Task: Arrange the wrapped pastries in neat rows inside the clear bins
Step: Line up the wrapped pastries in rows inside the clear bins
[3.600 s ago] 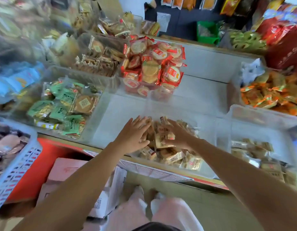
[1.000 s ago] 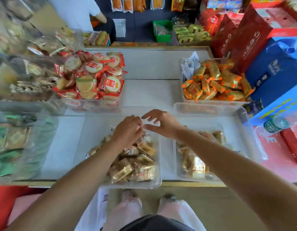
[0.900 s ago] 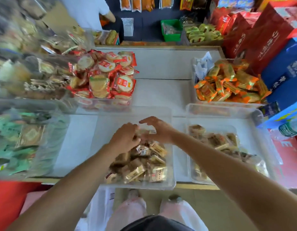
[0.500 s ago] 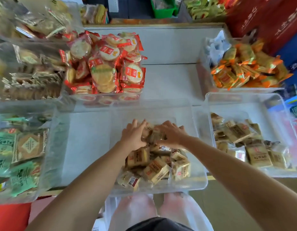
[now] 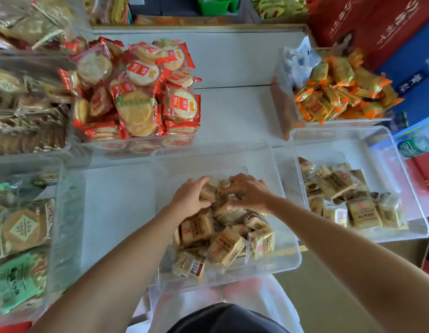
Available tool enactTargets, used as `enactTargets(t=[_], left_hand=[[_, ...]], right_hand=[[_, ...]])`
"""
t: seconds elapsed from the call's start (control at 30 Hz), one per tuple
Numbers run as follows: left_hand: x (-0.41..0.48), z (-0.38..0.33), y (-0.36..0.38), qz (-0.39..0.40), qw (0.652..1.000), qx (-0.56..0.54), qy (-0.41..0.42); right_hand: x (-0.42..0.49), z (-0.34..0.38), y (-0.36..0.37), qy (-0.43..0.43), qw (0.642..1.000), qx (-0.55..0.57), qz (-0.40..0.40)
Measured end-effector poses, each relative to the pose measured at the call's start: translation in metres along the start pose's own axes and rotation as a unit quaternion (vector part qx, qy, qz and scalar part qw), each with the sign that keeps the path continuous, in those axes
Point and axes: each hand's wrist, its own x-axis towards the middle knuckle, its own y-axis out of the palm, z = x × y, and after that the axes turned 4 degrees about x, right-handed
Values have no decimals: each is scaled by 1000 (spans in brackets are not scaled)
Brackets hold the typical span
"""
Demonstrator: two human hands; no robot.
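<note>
A clear bin (image 5: 268, 164) in front of me holds a loose heap of tan wrapped pastries (image 5: 227, 243). Both hands are at the far end of that heap. My left hand (image 5: 190, 199) has its fingers curled around a pastry at the pile's top. My right hand (image 5: 248, 193) lies over the pile with its fingers bent down onto the wrappers. To the right, a second clear bin (image 5: 381, 143) contains more tan pastries (image 5: 348, 195), lying in a rough layer.
A bin of red-wrapped round crackers (image 5: 136, 92) stands behind on the white counter (image 5: 232, 111). Orange-wrapped snacks (image 5: 338, 90) fill a bin at back right. Green-wrapped cakes (image 5: 18, 236) sit in a bin at left. Red and blue cartons (image 5: 377, 22) crowd the right side.
My head has tilted further down, so the bins sit higher and larger in view. Both hands stayed on the pile's far end, fingers closing further onto the pastries.
</note>
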Motion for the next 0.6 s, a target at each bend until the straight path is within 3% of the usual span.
enactTargets(t=[0.2, 0.33, 0.47, 0.6], left_hand=[[-1, -1, 5, 36, 998, -49, -19], [-5, 2, 3, 12, 995, -95, -26], [-8, 2, 4, 10, 996, -89, -15], [-13, -2, -4, 103, 993, -49, -41]], right_hand=[[-1, 5, -4, 15, 999, 32, 24], [-6, 9, -8, 26, 989, 143, -14], [-7, 12, -6, 13, 993, 114, 7], [-6, 15, -6, 13, 992, 125, 7]])
